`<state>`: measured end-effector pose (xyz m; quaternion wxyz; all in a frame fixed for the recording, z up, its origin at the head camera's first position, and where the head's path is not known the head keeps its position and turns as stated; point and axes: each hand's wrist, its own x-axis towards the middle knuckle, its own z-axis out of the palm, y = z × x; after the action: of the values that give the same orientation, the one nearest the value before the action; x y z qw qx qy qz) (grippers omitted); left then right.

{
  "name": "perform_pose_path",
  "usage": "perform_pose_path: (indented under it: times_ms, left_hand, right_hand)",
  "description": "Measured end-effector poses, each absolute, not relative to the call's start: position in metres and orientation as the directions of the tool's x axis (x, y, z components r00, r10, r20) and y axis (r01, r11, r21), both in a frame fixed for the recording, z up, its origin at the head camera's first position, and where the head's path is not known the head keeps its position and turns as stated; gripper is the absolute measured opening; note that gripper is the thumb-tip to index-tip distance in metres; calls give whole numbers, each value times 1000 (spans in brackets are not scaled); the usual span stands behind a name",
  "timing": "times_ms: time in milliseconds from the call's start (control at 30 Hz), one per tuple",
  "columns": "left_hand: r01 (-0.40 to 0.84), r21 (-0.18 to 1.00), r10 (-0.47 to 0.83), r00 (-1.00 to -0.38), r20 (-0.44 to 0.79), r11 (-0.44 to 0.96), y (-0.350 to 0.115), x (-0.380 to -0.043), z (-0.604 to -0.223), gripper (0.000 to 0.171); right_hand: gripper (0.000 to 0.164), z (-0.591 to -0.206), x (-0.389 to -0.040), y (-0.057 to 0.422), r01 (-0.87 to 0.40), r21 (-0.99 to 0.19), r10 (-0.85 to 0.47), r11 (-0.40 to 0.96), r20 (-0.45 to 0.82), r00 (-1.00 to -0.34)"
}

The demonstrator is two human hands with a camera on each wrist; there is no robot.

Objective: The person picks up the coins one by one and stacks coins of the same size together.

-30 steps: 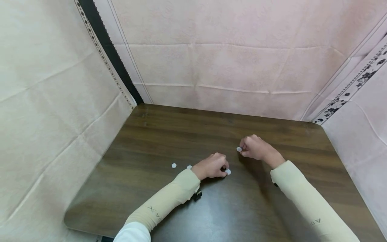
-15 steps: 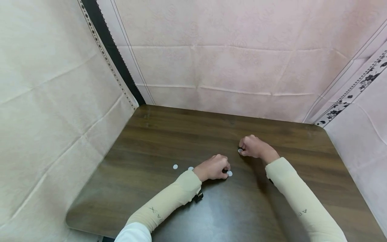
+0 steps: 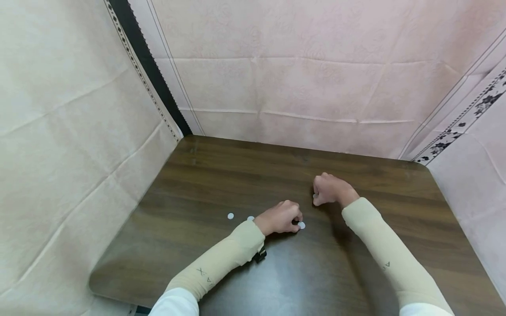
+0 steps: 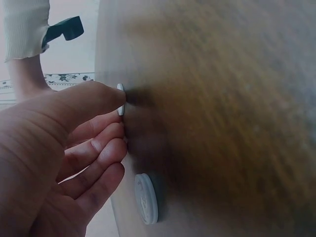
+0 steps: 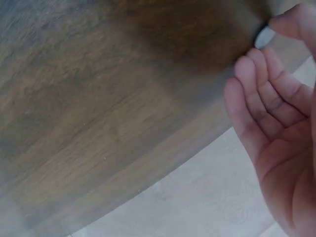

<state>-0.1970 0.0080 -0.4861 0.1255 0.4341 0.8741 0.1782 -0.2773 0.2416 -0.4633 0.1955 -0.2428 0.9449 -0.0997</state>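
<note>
Small round white discs are on the dark wooden table. My left hand (image 3: 278, 217) is low over the table near its middle, and its thumb and fingertips hold a thin white disc (image 3: 301, 225) at the edge. In the left wrist view that disc (image 4: 121, 99) shows edge-on beside the thumb tip. Farther back and to the right, my right hand (image 3: 331, 189) pinches another white disc (image 5: 264, 37) between thumb and index finger. In the head view only a sliver of it shows past the knuckles. The other right fingers bend in beside it.
One white disc (image 3: 230, 216) lies left of the left hand; a second white disc (image 3: 251, 218) is partly behind the left wrist. A thicker round piece (image 4: 146, 199) sits near the left fingers. The wooden table (image 3: 189, 175) has pale cloth (image 3: 300, 87) behind it.
My right wrist and forearm have swung left, turning the hand so that its disc is mostly hidden in the head view. The left hand holds nearly still; the view has shifted slightly.
</note>
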Motion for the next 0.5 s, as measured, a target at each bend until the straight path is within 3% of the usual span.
perform_pose_path:
  times_ms: [133, 267, 500]
  left_hand:
    - [716, 420, 805, -590, -62, 558, 8, -197, -486, 12]
    - [714, 414, 801, -595, -64, 564, 8, -197, -486, 15]
    - [719, 396, 798, -599, -64, 571, 8, -197, -486, 16]
  right_hand:
    - [43, -467, -277, 240, -445, -218, -494, 868, -299, -816]
    - [39, -466, -270, 239, -445, -233, -499, 865, -290, -817]
    - [11, -462, -248, 238, -483, -312, -554, 818, -205, -807]
